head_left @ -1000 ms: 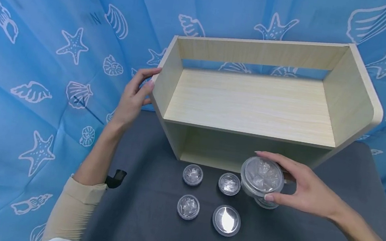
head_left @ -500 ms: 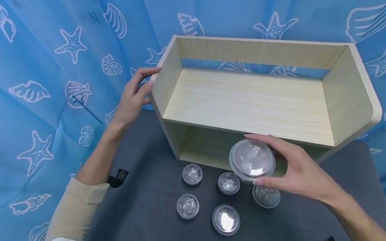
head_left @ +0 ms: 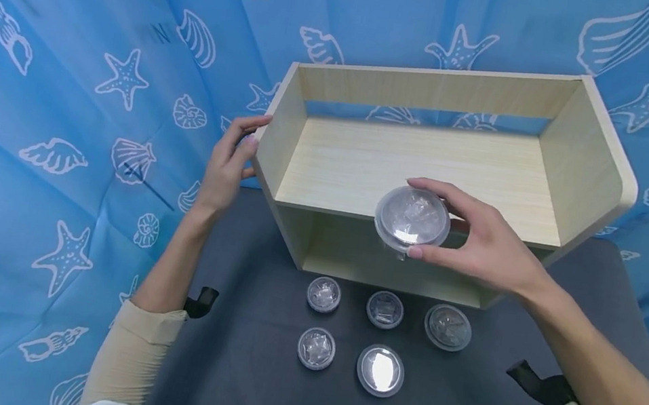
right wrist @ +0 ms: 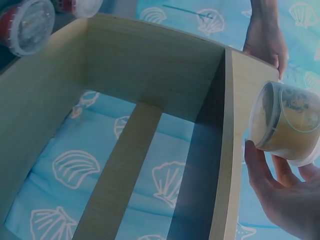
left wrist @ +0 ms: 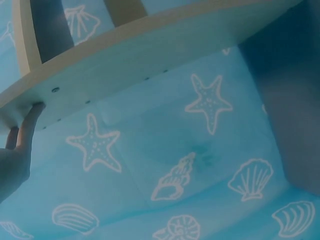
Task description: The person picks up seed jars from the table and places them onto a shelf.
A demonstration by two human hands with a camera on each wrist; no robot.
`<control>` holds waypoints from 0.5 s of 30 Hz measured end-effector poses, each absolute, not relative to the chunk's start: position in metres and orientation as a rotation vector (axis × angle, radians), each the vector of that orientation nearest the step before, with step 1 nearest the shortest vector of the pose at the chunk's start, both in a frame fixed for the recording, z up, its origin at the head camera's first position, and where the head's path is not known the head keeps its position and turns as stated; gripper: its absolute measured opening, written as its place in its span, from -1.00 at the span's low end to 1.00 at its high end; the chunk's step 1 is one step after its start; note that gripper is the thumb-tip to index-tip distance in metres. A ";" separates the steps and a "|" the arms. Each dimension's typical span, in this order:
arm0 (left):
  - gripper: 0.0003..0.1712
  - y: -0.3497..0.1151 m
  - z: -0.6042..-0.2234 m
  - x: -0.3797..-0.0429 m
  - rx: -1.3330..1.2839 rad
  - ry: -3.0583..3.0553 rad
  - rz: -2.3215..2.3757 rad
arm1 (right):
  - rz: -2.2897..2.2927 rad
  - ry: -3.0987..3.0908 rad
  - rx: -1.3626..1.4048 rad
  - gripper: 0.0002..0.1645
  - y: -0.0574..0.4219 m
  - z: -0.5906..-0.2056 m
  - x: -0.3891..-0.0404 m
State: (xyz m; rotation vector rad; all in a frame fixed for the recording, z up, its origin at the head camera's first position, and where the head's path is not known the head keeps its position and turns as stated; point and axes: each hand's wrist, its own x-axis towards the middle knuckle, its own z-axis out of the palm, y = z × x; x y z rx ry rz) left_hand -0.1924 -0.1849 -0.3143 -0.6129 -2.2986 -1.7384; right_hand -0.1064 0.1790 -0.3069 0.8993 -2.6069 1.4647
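My right hand (head_left: 482, 244) grips a clear round plastic tub (head_left: 411, 217) with a lid, thumb on the near side and fingers on the far side. In the head view the tub overlaps the front edge of the wooden shelf's middle board (head_left: 354, 165). The right wrist view shows the same tub (right wrist: 292, 122) tilted on its side beside the shelf, with tan contents. My left hand (head_left: 227, 166) rests against the shelf's left side panel, fingertips at its front edge. In the left wrist view a fairly straight finger (left wrist: 31, 122) touches the panel's outer face.
Several smaller lidded tubs stand on the dark tabletop before the shelf, among them one (head_left: 447, 327) at the right, one (head_left: 380, 371) nearest me and one (head_left: 323, 294) at the left. A blue shell-patterned curtain (head_left: 115, 154) hangs behind and to the left.
My right hand has lifted the tub from over the right-hand tubs up and leftward to the middle board's front edge, uncovering the tub below. My left hand stays at the side panel.
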 end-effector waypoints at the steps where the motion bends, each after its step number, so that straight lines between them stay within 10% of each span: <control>1: -0.50 -0.185 -0.314 -0.192 -0.613 -2.298 -1.738 | 1.483 -2.609 0.884 -0.02 0.178 -0.306 -0.108; 15: -0.50 -0.183 -0.316 -0.191 -0.612 -2.262 -1.749 | 1.665 -2.583 0.706 -0.07 0.155 -0.292 -0.133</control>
